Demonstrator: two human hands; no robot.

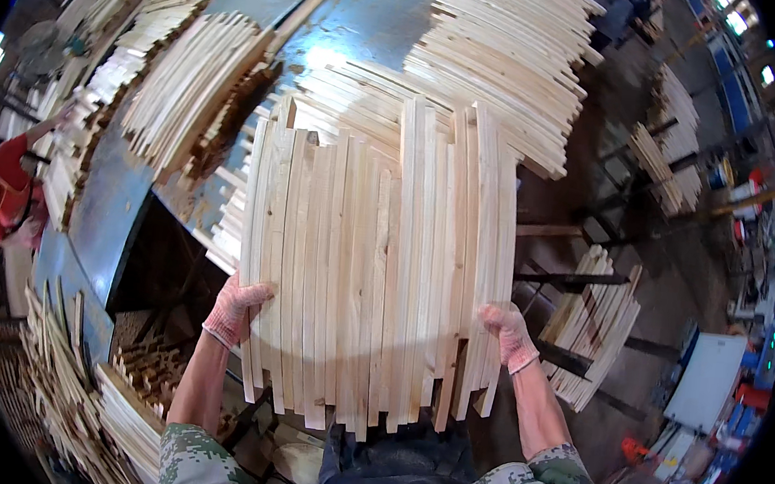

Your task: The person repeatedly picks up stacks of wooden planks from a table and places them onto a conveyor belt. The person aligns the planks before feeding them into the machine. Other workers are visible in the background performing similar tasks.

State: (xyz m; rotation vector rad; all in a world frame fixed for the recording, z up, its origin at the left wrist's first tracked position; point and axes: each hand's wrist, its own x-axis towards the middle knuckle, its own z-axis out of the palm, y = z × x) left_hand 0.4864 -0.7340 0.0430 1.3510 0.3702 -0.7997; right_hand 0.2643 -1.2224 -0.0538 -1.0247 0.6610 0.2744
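Note:
A wide bundle of pale wooden strips (358, 267) lies in front of my body, the strips side by side with uneven ends. My left hand (239, 309), in a pinkish work glove, clamps the bundle's left edge with the thumb on top. On the opposite edge, my right hand (508, 334) grips in the same way, also gloved. The fingers of both hands are hidden under the wood. The bundle's far end overlaps more strips on the blue metal table (371, 5); whether it rests on them I cannot tell.
Long rows of strips (505, 59) cover the table's far right. Another stack (194, 87) stands to the left. A person in red (14, 186) is at the far left. Strips on a rack (590, 329) stand at right, and loose offcuts (71, 380) lie lower left.

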